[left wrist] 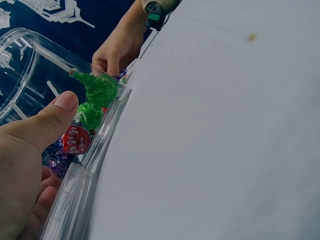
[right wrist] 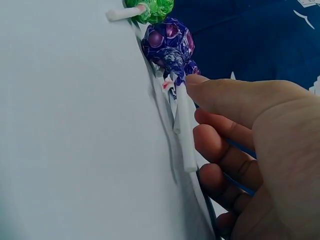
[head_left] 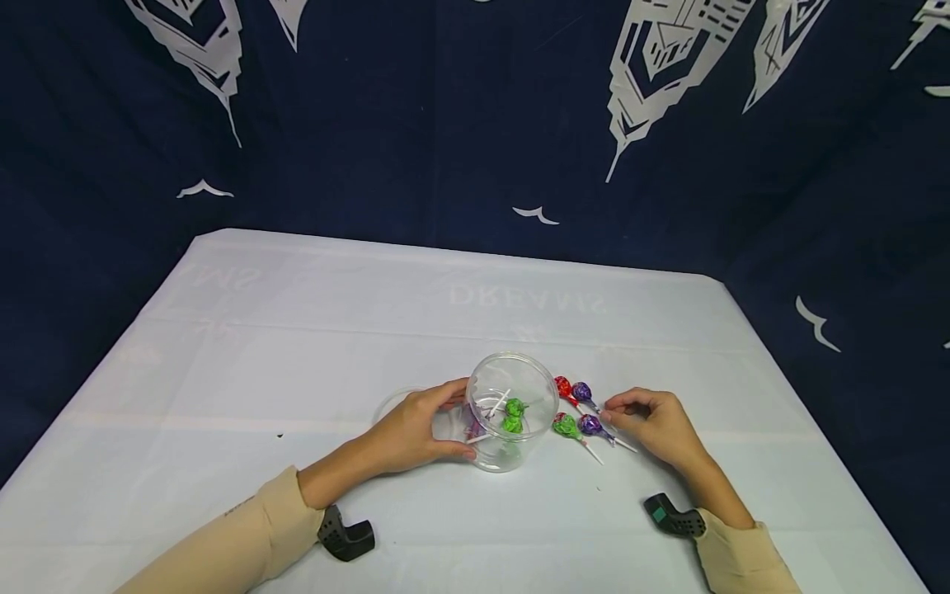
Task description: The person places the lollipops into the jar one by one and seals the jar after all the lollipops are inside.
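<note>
My left hand grips a clear plastic jar from its left side, thumb in front and fingers behind. Through the jar wall show green lollipops, a red-labelled wrapper and a purple lollipop. Right of the jar lie a red lollipop, a green lollipop and a near purple lollipop. My right hand pinches the stick end of the far purple lollipop between thumb and forefinger. In the right wrist view, the near purple lollipop crosses in front, its white stick beside my curled fingers.
A clear round lid lies on the white-covered table, partly behind my left hand. Dark blue cloth with white patterns hangs beyond the far edge. A black wrist device sits on my left sleeve, another on my right.
</note>
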Demonstrator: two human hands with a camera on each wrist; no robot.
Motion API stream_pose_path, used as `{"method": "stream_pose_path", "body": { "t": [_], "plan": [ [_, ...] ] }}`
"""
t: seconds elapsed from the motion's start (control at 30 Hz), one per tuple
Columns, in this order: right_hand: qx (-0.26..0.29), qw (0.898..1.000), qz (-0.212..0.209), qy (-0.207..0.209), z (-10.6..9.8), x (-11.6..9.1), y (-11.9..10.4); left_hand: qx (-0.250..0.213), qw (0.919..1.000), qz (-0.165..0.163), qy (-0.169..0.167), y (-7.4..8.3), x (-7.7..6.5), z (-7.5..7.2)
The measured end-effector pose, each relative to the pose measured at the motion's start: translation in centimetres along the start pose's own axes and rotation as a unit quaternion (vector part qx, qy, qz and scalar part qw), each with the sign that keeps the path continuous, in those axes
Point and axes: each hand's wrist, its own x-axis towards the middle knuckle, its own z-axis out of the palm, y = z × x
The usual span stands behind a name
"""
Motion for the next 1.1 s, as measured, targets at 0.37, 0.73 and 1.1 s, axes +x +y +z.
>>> {"method": "stream_pose_path", "body": {
  "t": [0.37, 0.73, 1.1],
  "plan": [
    [-0.035, 0.999, -0.018, -0.016, 0.06, -0.03, -0.07, 0.001, 1.0, 0.002, 0.001, -0.11, -0.08, 0.02],
    [-0.056, 0.998, -0.036, -0.016, 0.11, -0.07, 0.22, -0.003, 1.0, 0.002, -0.001, -0.05, -0.07, 0.01],
    [-0.068, 0.997, -0.043, -0.016, 0.03, -0.07, -0.04, -0.001, 1.0, 0.002, 0.001, 0.0, -0.03, 0.0]
  ]
}}
